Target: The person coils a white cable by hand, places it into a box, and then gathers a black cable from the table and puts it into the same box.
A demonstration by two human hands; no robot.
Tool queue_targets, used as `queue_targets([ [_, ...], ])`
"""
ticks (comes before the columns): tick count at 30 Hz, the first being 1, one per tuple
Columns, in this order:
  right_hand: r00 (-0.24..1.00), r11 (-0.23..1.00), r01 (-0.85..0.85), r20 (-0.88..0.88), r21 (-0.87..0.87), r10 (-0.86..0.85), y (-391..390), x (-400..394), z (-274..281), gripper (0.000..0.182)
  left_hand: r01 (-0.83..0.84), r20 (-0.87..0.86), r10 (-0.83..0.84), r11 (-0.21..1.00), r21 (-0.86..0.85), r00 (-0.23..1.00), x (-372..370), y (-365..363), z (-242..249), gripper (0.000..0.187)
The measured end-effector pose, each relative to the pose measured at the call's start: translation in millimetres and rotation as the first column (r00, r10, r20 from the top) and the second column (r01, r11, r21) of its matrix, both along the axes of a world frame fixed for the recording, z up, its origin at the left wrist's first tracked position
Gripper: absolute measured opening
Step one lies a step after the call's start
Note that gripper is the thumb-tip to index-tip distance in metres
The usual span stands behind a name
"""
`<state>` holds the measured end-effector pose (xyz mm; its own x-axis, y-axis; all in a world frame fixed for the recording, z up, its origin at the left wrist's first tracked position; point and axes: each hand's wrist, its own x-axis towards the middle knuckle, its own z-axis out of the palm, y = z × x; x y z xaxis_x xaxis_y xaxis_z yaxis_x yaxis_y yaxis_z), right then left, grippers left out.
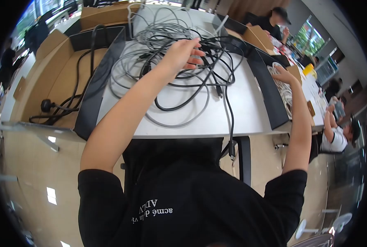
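Observation:
A tangle of grey cables (160, 31) and black cables (167, 108) covers the middle of the white table. My left hand (185, 55) hovers over or touches the tangle, its fingers loosely bent and apart, with nothing visible held in them. At the right, my right hand (284, 77) reaches into a black box (266, 90), its fingers around part of a white cable bundle (286, 96). Its fingertips are partly hidden among the coils. One black cable (229, 113) hangs over the table's front edge, with its connector below.
At the left, an open cardboard box (53, 88) holds a black cable with a plug (46, 106). More open boxes (109, 16) stand at the back. A black chair (244, 160) is by the table's front edge. Other people sit at the right.

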<state>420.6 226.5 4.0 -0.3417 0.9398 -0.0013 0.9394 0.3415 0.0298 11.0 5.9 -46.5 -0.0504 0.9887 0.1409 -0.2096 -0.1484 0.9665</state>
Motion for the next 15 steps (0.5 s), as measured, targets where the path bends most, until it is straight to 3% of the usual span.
queue_targets([
  [2, 0.996, 0.993, 0.029, 0.076, 0.113, -0.038, -6.8, -10.0, 17.5, 0.078, -0.02, 0.023, 0.02, 1.0, 0.009, 1.0, -2.4, 2.3, 0.1, 0.04],
  [3, 0.995, 0.99, -0.099, 0.01, 0.098, 0.099, -48.9, -46.7, 46.4, 0.073, -0.037, 0.017, 0.036, 0.999, 0.007, 0.999, -3.7, 2.5, -0.3, 0.04],
  [4, 0.987, 0.961, -0.15, -0.015, 0.231, 0.157, -57.2, -57.4, 52.3, 0.067, -0.049, 0.009, 0.049, 0.999, 0.008, 0.999, -6.5, 3.2, 0.5, 0.04],
  [6, 0.963, 0.91, -0.271, 0.079, 0.314, 0.259, -85.7, -103.3, 72.5, 0.066, -0.092, -0.035, 0.092, 0.996, 0.006, 0.995, -8.6, 4.9, 5.3, 0.039],
  [8, 0.879, 0.777, -0.469, 0.144, 0.419, 0.454, -15.9, -119.3, 60.0, 0.068, -0.091, -0.042, 0.091, 0.996, 0.002, 0.995, -13.9, 15.2, 8.1, 0.039],
  [10, 0.836, 0.793, -0.464, -0.103, 0.394, 0.539, -31.0, -174.7, 52.4, 0.072, -0.11, -0.121, 0.111, 0.994, 0.017, 0.986, -15.5, 30.1, 11.8, 0.037],
  [11, 0.901, 0.899, -0.364, -0.153, 0.243, 0.406, -58.1, -206.9, 58.9, 0.081, -0.105, -0.196, 0.109, 0.994, 0.028, 0.975, -13.4, 39.0, 15.2, 0.037],
  [12, 0.911, 0.903, -0.331, -0.159, 0.273, 0.382, -29.3, -231.6, 40.8, 0.083, -0.104, -0.266, 0.11, 0.994, 0.036, 0.958, -9.0, 48.5, 18.2, 0.037],
  [13, 0.913, 0.903, -0.301, -0.18, 0.308, 0.366, -23.2, -252.7, 26.6, 0.081, -0.106, -0.334, 0.116, 0.993, 0.046, 0.936, -5.1, 59.6, 21.0, 0.037],
  [15, 0.94, 0.923, -0.203, -0.199, 0.328, 0.277, -2.7, -281.7, -7.7, 0.057, -0.09, -0.376, 0.147, 0.982, 0.166, 0.915, -0.1, 90.6, 26.2, 0.035],
])
